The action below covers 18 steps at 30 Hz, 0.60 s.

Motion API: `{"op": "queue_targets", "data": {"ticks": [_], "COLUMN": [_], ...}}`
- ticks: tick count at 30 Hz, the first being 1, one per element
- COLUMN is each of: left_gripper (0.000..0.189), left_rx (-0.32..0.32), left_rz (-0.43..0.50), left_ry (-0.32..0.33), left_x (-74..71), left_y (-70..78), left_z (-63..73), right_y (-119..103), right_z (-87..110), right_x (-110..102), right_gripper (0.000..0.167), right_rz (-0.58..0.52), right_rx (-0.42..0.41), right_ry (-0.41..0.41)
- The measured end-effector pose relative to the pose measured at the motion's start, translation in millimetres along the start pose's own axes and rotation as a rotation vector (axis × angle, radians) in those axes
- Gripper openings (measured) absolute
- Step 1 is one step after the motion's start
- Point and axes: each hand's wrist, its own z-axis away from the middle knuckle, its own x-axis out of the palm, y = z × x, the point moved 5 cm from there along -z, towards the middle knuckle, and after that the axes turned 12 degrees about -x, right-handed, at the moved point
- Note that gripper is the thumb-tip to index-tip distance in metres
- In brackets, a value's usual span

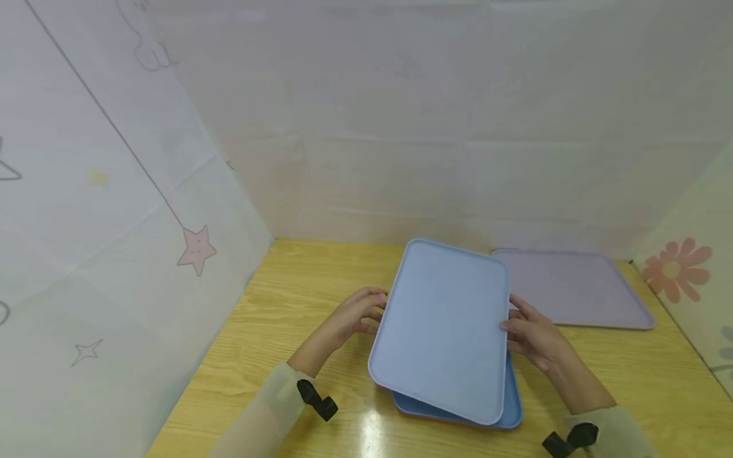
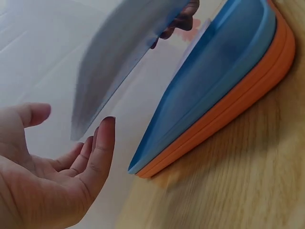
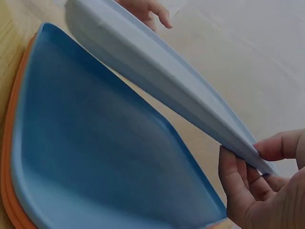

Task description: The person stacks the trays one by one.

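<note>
A light blue rectangular tray [image 1: 446, 324] is held tilted in the air. My right hand [image 1: 535, 334] pinches its right edge, thumb on top and fingers beneath, as the right wrist view shows. By the left edge, my left hand [image 1: 357, 315] has its thumb and fingers spread around the rim; a gap shows there in the left wrist view [image 2: 57, 167]. Underneath, a darker blue tray [image 3: 95, 133] lies on top of orange trays [image 2: 228, 114], partly covered from above by the light blue one.
A lilac tray [image 1: 578, 289] lies flat at the back right of the wooden table [image 1: 275, 305]. Pale cloth walls [image 1: 372, 127] rise behind and along both sides. Each wrist carries a black band mount [image 1: 317, 399].
</note>
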Motion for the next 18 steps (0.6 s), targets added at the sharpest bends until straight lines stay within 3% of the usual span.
{"op": "queue_targets", "data": {"ticks": [8, 18], "left_gripper": [0.052, 0.052], "left_rx": [-0.025, 0.007], "left_rz": [-0.055, -0.061], "left_ry": [-0.061, -0.055], "left_x": [9.6, 15.2], "left_y": [-1.3, -1.0], "left_z": [-5.5, -16.4], "right_y": [2, -4], "right_z": [-1.4, -7.4], "right_x": [-5, -13], "right_gripper": [0.087, 0.082], "right_rz": [0.139, 0.188], "right_rx": [0.04, 0.013], "right_ry": [-0.074, -0.107]}}
